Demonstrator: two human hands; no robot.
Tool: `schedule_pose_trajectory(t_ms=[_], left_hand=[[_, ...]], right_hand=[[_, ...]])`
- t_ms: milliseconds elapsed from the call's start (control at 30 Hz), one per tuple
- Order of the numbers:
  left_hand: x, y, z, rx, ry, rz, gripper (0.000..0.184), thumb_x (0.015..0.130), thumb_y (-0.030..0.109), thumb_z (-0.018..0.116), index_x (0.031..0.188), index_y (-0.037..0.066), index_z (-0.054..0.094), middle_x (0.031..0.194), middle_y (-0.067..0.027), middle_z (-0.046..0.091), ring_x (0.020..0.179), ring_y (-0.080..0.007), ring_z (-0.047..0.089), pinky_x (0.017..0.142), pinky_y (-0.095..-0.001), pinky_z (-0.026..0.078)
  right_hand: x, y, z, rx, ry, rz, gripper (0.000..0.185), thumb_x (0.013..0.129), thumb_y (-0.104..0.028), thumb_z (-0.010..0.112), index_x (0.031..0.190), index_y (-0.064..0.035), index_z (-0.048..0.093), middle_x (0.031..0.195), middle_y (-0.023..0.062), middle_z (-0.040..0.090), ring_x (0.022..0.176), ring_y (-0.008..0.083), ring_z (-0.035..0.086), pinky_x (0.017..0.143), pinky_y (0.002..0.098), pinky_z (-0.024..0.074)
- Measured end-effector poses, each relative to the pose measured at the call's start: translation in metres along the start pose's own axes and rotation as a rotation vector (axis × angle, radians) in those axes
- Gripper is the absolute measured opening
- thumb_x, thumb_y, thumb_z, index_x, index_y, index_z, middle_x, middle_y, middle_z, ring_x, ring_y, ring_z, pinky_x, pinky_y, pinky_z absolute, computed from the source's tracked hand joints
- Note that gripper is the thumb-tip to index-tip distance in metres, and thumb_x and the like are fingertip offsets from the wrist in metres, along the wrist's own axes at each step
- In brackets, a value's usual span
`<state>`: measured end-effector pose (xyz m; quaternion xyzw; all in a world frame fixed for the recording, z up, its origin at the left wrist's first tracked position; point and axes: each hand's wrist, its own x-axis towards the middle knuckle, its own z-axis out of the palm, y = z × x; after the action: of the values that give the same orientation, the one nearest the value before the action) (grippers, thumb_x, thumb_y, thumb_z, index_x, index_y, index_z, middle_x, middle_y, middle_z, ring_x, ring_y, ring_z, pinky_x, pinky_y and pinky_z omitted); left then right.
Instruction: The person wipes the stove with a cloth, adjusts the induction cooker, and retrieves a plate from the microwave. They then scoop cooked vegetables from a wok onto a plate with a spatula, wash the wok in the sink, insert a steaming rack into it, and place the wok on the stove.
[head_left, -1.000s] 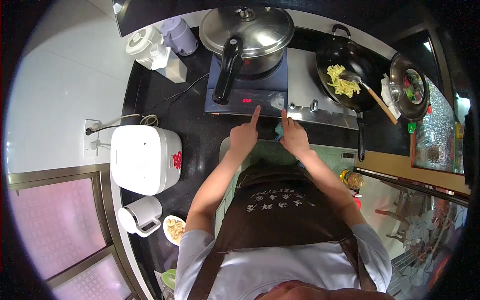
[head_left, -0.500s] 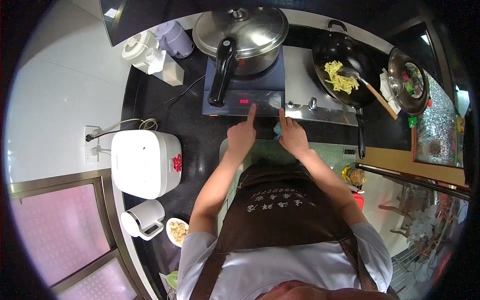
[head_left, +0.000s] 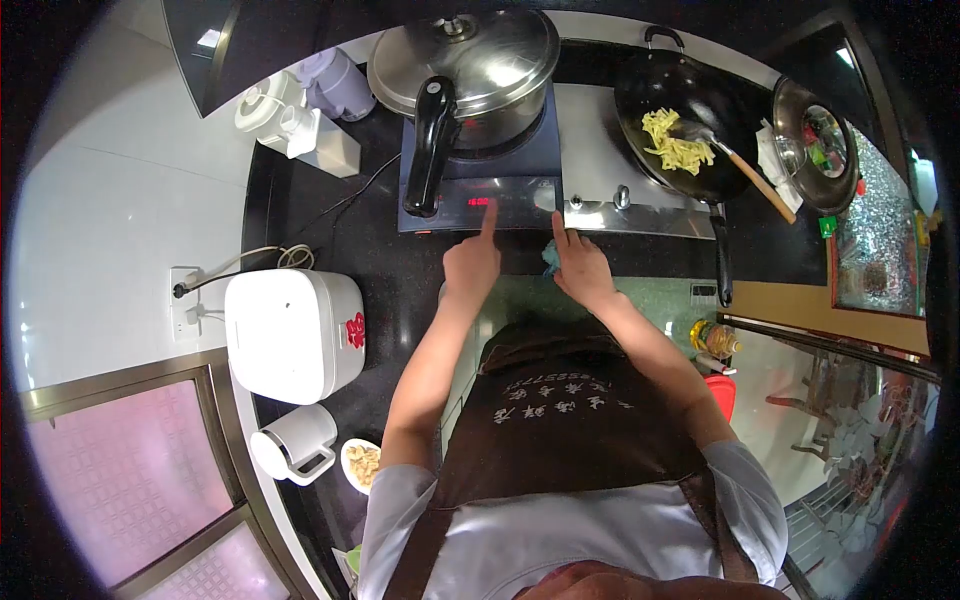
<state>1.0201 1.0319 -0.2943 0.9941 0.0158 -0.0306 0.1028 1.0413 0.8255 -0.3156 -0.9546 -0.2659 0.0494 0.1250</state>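
My left hand [head_left: 472,266] points with its index finger stretched onto the control panel [head_left: 515,198] of the induction cooker, its other fingers curled in around nothing visible. Red digits glow just left of that fingertip. The index finger of my right hand [head_left: 584,268] reaches the panel's right edge. A bluish-green cloth [head_left: 550,257] shows at the thumb side of my right hand, apparently gripped in its curled fingers, which are partly hidden. On the cooker stands a lidded steel pressure cooker [head_left: 490,75], its black handle [head_left: 431,150] overhanging the panel.
At right, a black wok [head_left: 640,110] holds pale green strips and a wooden-handled spatula [head_left: 755,180]. A wok lid [head_left: 840,190] leans beyond it. A white rice cooker [head_left: 285,335], a white kettle [head_left: 300,445] and a small plate of food [head_left: 350,476] stand at left.
The red display shows different digits. My left index finger still rests on the panel, and my right hand keeps its place by the panel's edge. The whole view has shifted slightly.
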Motion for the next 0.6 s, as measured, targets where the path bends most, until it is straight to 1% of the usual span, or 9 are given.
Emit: schedule_pose_trajectory(t_ms=[67,167,267,367,467,600], left_hand=[[0.007,0.010,0.001,0.008,-0.038,0.024,0.081,0.076,0.014,0.060,0.147,0.015,0.022,0.059,-0.0118,0.062,0.052,-0.0304,0.062,0.050,-0.0418,0.050],[0.017,0.013,0.012,-0.026,0.000,0.055,0.082,0.074,0.013,0.061,0.147,0.016,0.022,0.059,-0.0115,0.062,0.054,-0.0294,0.063,0.051,-0.0411,0.051],[0.022,0.022,0.005,0.023,-0.039,0.070,0.082,0.075,0.012,0.060,0.147,0.018,0.024,0.060,-0.0117,0.063,0.055,-0.0290,0.064,0.052,-0.0412,0.051],[0.029,0.025,0.014,0.005,-0.048,0.080,0.081,0.075,0.011,0.060,0.147,0.019,0.025,0.061,-0.0123,0.063,0.056,-0.0293,0.064,0.053,-0.0415,0.051],[0.034,0.021,0.027,0.029,-0.038,0.093,0.080,0.074,0.012,0.061,0.147,0.019,0.026,0.061,-0.0123,0.063,0.056,-0.0294,0.065,0.053,-0.0414,0.051],[0.028,0.022,0.017,0.007,-0.010,0.084,0.079,0.075,0.013,0.060,0.146,0.018,0.026,0.058,-0.0118,0.062,0.054,-0.0289,0.064,0.052,-0.0412,0.051]], right_hand=[[0.000,0.001,0.001,-0.003,-0.018,0.006,0.102,0.062,-0.013,0.076,0.143,0.0042,0.016,0.107,0.0193,0.054,0.089,0.0323,0.059,0.075,0.0364,0.0514],[0.000,0.000,-0.001,-0.008,-0.030,0.015,0.101,0.062,-0.012,0.075,0.144,0.0038,0.016,0.106,0.0191,0.054,0.090,0.0324,0.059,0.076,0.0369,0.0512],[-0.001,0.000,-0.002,-0.002,-0.043,0.022,0.102,0.063,-0.012,0.074,0.144,0.0030,0.015,0.107,0.0186,0.054,0.090,0.0323,0.058,0.076,0.0374,0.0512],[-0.001,0.002,0.002,0.005,-0.046,0.030,0.102,0.063,-0.011,0.074,0.145,0.0016,0.015,0.108,0.0180,0.053,0.091,0.0322,0.058,0.077,0.0377,0.0512],[0.000,0.001,0.000,0.003,-0.058,0.047,0.103,0.063,-0.011,0.074,0.146,0.0004,0.013,0.108,0.0177,0.053,0.091,0.0321,0.059,0.077,0.0377,0.0513],[0.000,0.001,-0.001,0.006,-0.042,0.026,0.104,0.063,-0.012,0.074,0.146,-0.0001,0.012,0.109,0.0176,0.053,0.091,0.0319,0.059,0.078,0.0370,0.0513]])
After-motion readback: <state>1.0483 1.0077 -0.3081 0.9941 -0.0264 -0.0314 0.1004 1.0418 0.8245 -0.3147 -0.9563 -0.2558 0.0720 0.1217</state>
